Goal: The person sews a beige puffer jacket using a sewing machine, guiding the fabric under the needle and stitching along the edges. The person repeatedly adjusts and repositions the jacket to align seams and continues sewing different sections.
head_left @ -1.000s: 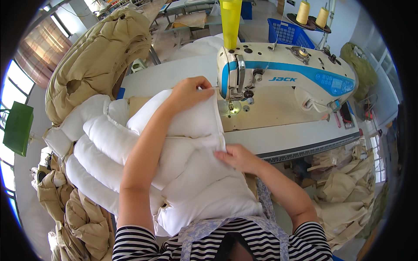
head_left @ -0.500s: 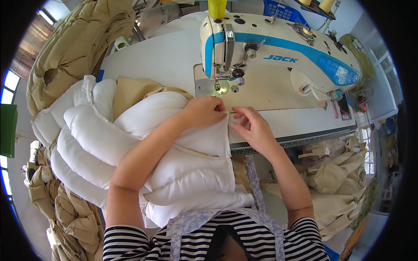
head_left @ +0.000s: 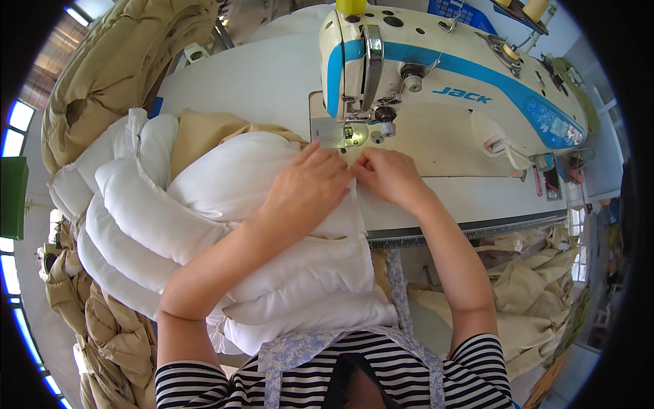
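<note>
A thick white quilted garment piece (head_left: pixel 320 269), padded in puffy channels, lies across my lap and the table's front, with tan fabric (head_left: pixel 204 133) showing behind it. My left hand (head_left: pixel 313 180) rests on its upper right part, fingers extended and close together over the edge. My right hand (head_left: pixel 388 174) is closed in a pinch at the corner of that edge, its fingertips meeting the white cloth. Both hands are just in front of the needle area of a white and blue sewing machine (head_left: pixel 436 75). The lit presser foot (head_left: pixel 354 134) stands beyond the fingertips.
Tan padded garments (head_left: pixel 116 88) are heaped at the far left, and more tan pieces (head_left: pixel 102 327) hang at the near left. Tan cloth (head_left: pixel 531 293) is piled at the right below the table edge (head_left: pixel 477 225). A blue basket (head_left: pixel 463 13) sits behind the machine.
My right hand has moved up and left, from spread fingers to a pinch on the white edge. My left hand has uncurled and flattened over the cloth. The view has shifted slightly.
</note>
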### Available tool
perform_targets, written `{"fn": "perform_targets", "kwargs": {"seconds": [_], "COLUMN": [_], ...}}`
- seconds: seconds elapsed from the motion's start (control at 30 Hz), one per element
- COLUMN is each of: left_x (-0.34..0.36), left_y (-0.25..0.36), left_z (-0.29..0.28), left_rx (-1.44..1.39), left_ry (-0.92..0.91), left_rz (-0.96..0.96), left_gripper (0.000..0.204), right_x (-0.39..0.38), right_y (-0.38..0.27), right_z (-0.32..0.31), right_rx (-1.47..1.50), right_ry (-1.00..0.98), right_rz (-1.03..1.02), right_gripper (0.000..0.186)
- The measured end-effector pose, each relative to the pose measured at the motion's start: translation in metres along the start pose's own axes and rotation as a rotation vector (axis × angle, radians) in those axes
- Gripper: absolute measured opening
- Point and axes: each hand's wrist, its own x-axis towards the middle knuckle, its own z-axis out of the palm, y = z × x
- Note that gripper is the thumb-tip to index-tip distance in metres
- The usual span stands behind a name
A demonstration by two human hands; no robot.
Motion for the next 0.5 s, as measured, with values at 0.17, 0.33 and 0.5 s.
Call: {"fn": "perform_targets", "kwargs": {"seconds": [0.17,0.33,0.5], "left_x": [-0.015,-0.009,0.002], "left_y": [0.007,-0.008,-0.017], "left_z": [0.023,0.045,0.046], "left_rx": [-0.014,-0.046,-0.135], "left_ry": [0.081,0.158,0.173], "left_rz": [-0.065,-0.070,-0.078], "left_gripper": [0.027,0.029,0.031], "right_x": [0.013,0.018,0.026], "right_y": [0.001,0.002,0.010], "right_z": [0.001,-0.002,0.003], "right_rx": [0.013,-0.015,-0.023], "right_ry": [0.011,0.082,0.144], "right_rz": [0.015,0.042,0.046], "right_gripper": [0.023,0.023,0.024]}}
